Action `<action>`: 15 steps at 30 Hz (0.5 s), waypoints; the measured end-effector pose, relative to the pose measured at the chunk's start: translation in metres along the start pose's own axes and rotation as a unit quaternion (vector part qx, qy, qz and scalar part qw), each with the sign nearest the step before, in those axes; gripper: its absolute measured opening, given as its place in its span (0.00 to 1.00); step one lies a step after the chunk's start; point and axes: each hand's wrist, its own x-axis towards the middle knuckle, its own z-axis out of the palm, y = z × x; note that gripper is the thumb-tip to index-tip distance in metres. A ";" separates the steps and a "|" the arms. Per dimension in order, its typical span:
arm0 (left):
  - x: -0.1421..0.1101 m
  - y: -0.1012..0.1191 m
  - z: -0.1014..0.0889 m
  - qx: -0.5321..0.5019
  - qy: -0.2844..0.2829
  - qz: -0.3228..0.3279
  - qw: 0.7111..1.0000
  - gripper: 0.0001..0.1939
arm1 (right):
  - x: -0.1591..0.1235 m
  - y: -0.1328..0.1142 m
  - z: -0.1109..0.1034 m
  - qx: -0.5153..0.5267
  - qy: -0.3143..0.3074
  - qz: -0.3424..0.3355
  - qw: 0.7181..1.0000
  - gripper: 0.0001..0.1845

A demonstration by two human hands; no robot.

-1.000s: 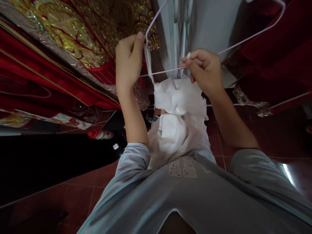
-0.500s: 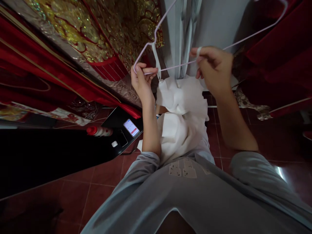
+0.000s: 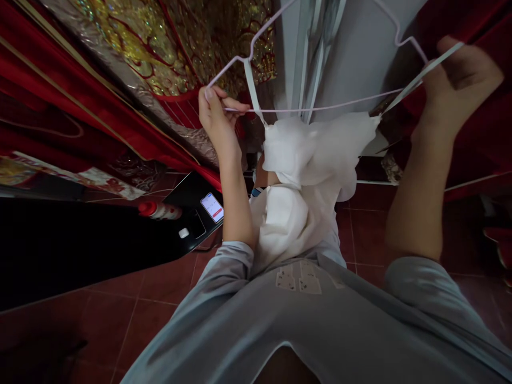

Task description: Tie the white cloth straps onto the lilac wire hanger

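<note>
A pale pink clothes hanger stretches across the top of the view. My left hand is closed round its left end. From the hanger's left notch hangs a white strap that bears one side of a white garment, sheer and bunched in front of me. My right hand grips the garment's other strap and holds it pulled taut, up and right, by the hanger's right end. Whether that strap is round the hanger there I cannot tell.
Red and gold sequinned clothing hangs at the left, with dark red cloth at the right. On a black tabletop lie a lit phone, a red-capped bottle and a small white case. Red tiles cover the floor.
My right hand has moved right and up, drawing the second strap tight and lifting the garment's right side. The hanger and my left hand have shifted slightly left.
</note>
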 end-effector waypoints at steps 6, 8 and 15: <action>0.001 -0.001 0.001 0.030 0.004 -0.002 1.000 0.23 | -0.002 -0.003 0.007 -0.012 -0.086 0.004 0.996 0.19; 0.000 -0.001 0.001 0.032 -0.002 -0.008 0.999 0.22 | -0.001 -0.012 0.009 -0.006 -0.107 -0.018 0.994 0.15; -0.007 -0.001 0.000 -0.014 -0.039 0.001 0.999 0.22 | 0.008 -0.048 0.035 -0.114 -0.182 -0.082 0.973 0.05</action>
